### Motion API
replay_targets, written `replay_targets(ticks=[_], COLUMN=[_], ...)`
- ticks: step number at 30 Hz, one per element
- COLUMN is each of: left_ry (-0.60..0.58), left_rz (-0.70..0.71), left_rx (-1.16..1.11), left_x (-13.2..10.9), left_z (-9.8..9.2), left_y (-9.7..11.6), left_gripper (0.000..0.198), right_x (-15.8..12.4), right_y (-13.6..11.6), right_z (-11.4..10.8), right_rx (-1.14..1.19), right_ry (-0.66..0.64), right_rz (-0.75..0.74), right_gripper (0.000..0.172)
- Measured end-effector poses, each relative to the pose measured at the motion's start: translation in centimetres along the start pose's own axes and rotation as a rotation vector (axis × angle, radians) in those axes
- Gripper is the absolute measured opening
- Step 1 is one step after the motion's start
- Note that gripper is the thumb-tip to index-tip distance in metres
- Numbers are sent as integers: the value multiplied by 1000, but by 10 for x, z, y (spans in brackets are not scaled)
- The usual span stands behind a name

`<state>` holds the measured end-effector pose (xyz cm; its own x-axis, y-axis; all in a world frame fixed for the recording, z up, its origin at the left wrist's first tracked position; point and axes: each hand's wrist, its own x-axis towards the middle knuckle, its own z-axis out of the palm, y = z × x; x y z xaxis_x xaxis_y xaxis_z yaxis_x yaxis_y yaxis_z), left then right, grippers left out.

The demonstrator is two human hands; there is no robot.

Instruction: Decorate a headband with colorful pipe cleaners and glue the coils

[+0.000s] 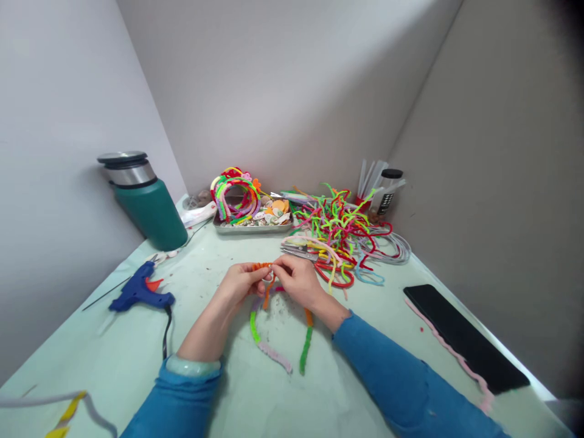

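Both my hands meet over the middle of the table. My left hand (244,283) is closed on an orange pipe cleaner (261,266), part of which looks coiled along the fingers. My right hand (296,281) pinches the same pipe cleaner at its right part, and a loose orange end hangs down between the hands. Beneath them on the table lies a curved multicoloured pipe-cleaner band (254,328), with bright green, lilac, orange and dark green sections. Its upper part is partly hidden by my hands.
A blue glue gun (139,289) lies left, near a green bottle (150,210). Behind are a metal tray (253,229) with colourful headbands (235,194), a tangled pipe-cleaner pile (337,222) and scissors (301,250). A black phone-like slab (460,334) with a pink pipe cleaner (449,350) lies right.
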<state>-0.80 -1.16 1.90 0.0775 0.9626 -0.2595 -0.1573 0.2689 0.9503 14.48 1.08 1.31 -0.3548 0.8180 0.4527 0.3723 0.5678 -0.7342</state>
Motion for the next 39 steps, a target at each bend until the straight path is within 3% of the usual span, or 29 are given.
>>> replay_targets(ticks=[5,12,16,27,39], left_ry=[-79,-191,-248,-168,-99], left_rz=[9,13,11,51,88], left_rx=[-30,-70,-61,5,32], left_x=[0,-2,-5,-7,-6], left_z=[-4,-4,-2,1,2], left_y=[1,5,6,8,6], left_gripper=[17,17,16,20,20], right_x=[5,8,6,7,4], right_y=[2,8,10,11,12], right_z=[-5,-8,-8,-7,2], right_rx=[230,946,1189,1261,1215], right_ry=[-100,-227,-366,-388,-281], right_rz=[123,432,536,602,550], right_gripper=[19,20,21,21,24])
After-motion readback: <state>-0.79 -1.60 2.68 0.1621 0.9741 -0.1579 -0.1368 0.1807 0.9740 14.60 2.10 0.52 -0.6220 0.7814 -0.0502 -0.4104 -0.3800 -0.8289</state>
